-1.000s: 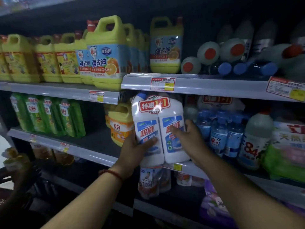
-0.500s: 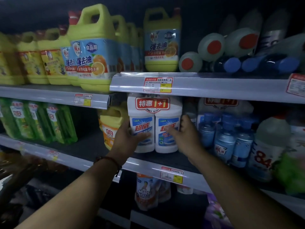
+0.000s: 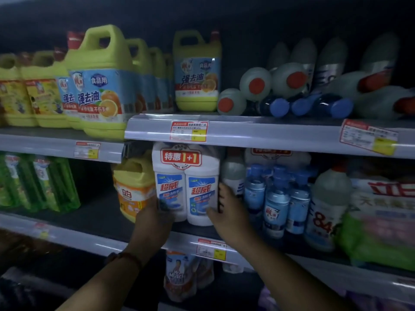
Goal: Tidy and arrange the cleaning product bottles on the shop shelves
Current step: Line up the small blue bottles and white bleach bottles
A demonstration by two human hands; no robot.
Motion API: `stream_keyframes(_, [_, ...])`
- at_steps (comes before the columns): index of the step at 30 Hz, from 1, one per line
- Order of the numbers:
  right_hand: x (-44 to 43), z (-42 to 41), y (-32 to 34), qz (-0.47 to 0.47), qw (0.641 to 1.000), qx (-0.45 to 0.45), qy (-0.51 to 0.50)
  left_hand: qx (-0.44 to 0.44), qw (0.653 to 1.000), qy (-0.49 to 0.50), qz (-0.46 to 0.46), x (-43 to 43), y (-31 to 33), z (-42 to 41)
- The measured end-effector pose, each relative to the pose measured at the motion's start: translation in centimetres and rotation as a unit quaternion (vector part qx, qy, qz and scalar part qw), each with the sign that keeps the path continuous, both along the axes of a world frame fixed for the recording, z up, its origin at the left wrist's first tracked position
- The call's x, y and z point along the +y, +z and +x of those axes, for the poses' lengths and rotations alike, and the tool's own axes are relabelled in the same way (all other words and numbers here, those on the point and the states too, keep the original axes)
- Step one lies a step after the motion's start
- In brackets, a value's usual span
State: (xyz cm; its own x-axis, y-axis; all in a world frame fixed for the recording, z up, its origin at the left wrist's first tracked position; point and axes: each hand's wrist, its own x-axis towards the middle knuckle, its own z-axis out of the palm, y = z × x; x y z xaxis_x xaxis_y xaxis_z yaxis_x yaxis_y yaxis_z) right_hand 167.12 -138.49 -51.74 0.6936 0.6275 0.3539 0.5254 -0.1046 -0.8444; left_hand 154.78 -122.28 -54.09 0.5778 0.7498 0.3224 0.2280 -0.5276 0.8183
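The twin pack of white bottles [image 3: 186, 182] stands on the middle shelf [image 3: 105, 221] between a yellow jug [image 3: 132, 187] and blue bottles [image 3: 277, 198], with the left hand [image 3: 152, 221] and right hand [image 3: 229, 213] each curled round its lower sides.

Top-R bottles [image 3: 379, 102] blurred, cut off.

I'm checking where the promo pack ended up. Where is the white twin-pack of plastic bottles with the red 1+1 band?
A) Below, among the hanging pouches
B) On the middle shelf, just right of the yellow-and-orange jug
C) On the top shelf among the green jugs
B: the white twin-pack of plastic bottles stands upright on the middle shelf beside the yellow-and-orange jug, with the left hand and right hand gripping its sides.
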Motion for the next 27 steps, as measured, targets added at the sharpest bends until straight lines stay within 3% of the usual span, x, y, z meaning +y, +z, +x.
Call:
stream_keyframes(8, [-4.5,-1.6,1.2,-0.070,0.996,-0.062,0.012,0.158,0.984,-0.024,0.075,-4.5,1.6,-1.0])
stream_keyframes(16, [-11.4,-2.3,3.7,-0.119,0.961,-0.246,-0.032,0.132,0.955,-0.044,0.261,-10.4,4.2,-1.7])
stream_keyframes(23, [-17.0,-1.3,6.3,-0.120,0.944,-0.303,-0.044,0.108,0.935,-0.073,0.331,-15.1,8.3,-0.6])
stream_keyframes(27, [-18.8,-0.9,9.7,-0.113,0.936,-0.329,-0.051,0.138,0.912,-0.079,0.378,-16.8,12.0,0.7])
